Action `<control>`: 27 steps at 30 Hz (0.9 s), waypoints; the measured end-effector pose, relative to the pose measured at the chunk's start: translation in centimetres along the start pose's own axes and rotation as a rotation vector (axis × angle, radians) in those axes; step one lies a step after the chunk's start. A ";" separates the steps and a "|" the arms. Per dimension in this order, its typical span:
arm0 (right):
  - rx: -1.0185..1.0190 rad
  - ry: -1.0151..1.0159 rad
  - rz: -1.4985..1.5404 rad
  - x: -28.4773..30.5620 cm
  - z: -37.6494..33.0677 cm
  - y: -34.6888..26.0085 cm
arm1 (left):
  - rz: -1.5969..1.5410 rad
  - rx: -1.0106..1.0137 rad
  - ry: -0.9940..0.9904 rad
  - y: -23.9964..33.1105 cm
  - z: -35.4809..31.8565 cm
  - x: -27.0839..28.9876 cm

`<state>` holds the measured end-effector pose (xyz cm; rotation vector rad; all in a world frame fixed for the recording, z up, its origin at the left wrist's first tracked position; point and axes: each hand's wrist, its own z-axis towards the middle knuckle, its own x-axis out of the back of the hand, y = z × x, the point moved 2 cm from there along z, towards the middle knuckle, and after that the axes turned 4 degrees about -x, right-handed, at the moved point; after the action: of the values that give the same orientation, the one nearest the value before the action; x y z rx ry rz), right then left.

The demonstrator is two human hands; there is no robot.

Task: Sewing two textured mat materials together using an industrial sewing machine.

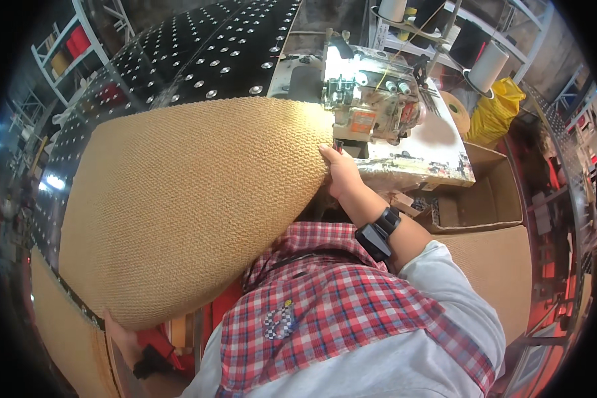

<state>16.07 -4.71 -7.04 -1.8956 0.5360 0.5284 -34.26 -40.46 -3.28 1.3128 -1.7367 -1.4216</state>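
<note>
A large tan mat with a coarse woven texture lies across the work table and hangs over my lap. My right hand holds its right edge, thumb on top and the other fingers hidden. A small dark object shows just beyond that thumb; I cannot make out what it is. Down at the mat's lower left edge, my left hand grips from below, with most fingers out of sight. An overlock sewing machine stands lit by its lamp, right at the mat's far right corner.
The black table with metal studs stretches away behind the mat. Cones of white thread stand right of the machine. An open cardboard box and a yellow bag sit on the right. More tan material lies low on the left.
</note>
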 end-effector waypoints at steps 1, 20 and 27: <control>0.000 0.001 0.000 0.0 0.1 -0.2 | 0.001 0.001 -0.001 0.0 0.2 -0.4; 0.005 -0.165 -0.263 -0.7 -2.9 3.5 | -0.179 0.043 -0.085 -1.0 3.3 -7.1; -0.014 -0.197 -0.293 -1.2 -3.8 3.5 | -0.181 0.033 -0.084 -0.8 4.2 -9.9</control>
<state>13.51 -9.32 -7.58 -1.8691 0.1233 0.5179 -33.74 -29.72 -3.66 1.4787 -1.7386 -1.5742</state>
